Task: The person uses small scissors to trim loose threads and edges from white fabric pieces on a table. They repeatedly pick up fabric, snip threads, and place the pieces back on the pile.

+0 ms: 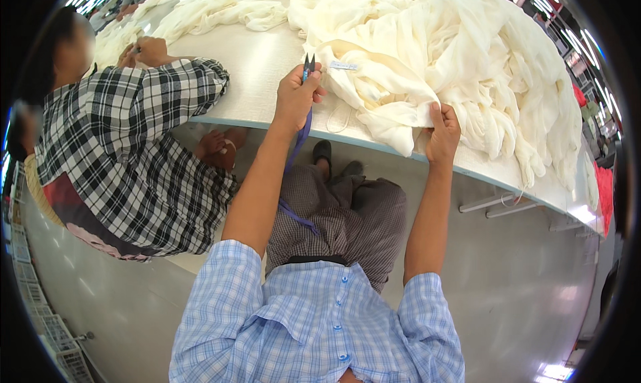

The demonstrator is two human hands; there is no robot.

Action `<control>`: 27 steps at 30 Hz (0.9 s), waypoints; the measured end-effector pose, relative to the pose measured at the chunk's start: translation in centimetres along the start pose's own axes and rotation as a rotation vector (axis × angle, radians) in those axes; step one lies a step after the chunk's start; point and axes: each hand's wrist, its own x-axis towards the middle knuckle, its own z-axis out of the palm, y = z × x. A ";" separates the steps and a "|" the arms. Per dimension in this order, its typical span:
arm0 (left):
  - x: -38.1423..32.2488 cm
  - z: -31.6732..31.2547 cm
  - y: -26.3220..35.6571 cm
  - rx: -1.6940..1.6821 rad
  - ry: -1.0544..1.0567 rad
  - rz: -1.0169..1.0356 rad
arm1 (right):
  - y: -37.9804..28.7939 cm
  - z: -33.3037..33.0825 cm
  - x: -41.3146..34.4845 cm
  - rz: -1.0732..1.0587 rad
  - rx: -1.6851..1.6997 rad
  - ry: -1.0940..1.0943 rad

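My left hand (298,95) grips a pair of thread snips (309,65), their dark pointed blades up and slightly parted. A purple ribbon (300,142) hangs from that hand down to my lap. My right hand (443,132) pinches the edge of a cream fabric garment (385,90) between thumb and fingers. The garment lies bunched between both hands at the table's front edge. A small pale label (343,65) bearing writing shows on it, just right of the snips. Whether my left fingertips touch the cloth, I cannot tell.
Loose cream thread (338,121) lies on the white table (245,82). Behind is a large heap of cream fabric (475,47), spilling rightwards. To my left sits a co-worker in a checked shirt (135,102), hands at more cream cloth (200,20). Red fabric (604,192) hangs far right.
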 end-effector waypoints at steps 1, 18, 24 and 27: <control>0.1 -0.3 0.3 0.025 0.014 0.004 | 0.1 0.4 0.1 -0.001 0.011 -0.016; -0.2 0.2 0.0 -0.010 0.011 -0.028 | 0.9 -0.8 -0.2 -0.061 0.008 -0.067; -0.7 0.4 0.4 0.078 0.016 -0.024 | 0.0 -0.1 -0.9 -0.113 -0.017 -0.053; -0.5 0.2 0.4 0.068 -0.002 -0.016 | -0.3 0.2 -1.2 -0.115 -0.031 -0.029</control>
